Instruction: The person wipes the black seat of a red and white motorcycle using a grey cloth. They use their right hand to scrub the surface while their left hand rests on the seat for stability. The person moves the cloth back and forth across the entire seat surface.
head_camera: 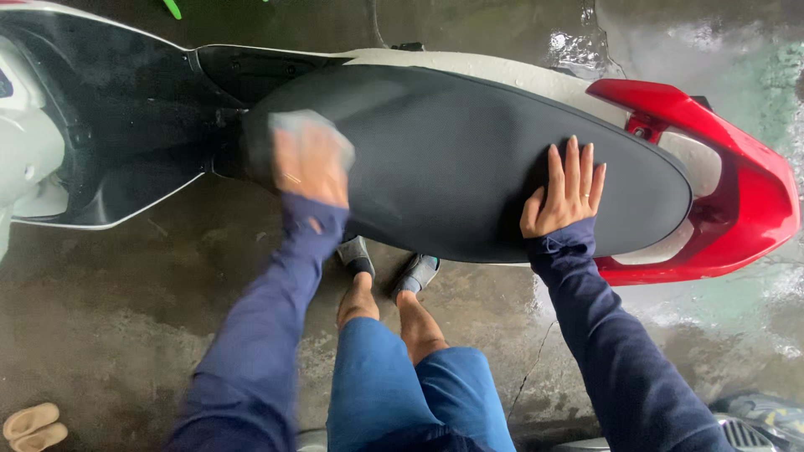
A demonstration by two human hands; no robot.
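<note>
Left hand [310, 163]: fingers pressing thin grey cloth [311, 127], soft, limp.
Right hand [568, 188]: fingers spread flat, empty, on black padded scooter seat [444, 159].

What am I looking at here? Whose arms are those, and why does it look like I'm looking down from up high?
The camera sits on a person's head and looks down, so you see their own arms and legs. In front is a scooter with a long black seat and a red tail. The left hand presses a pale cloth on the front of the seat; it looks blurry. The right hand lies flat and open on the seat, holding nothing. The concrete floor looks wet, and tan sandals lie in the corner.
</note>
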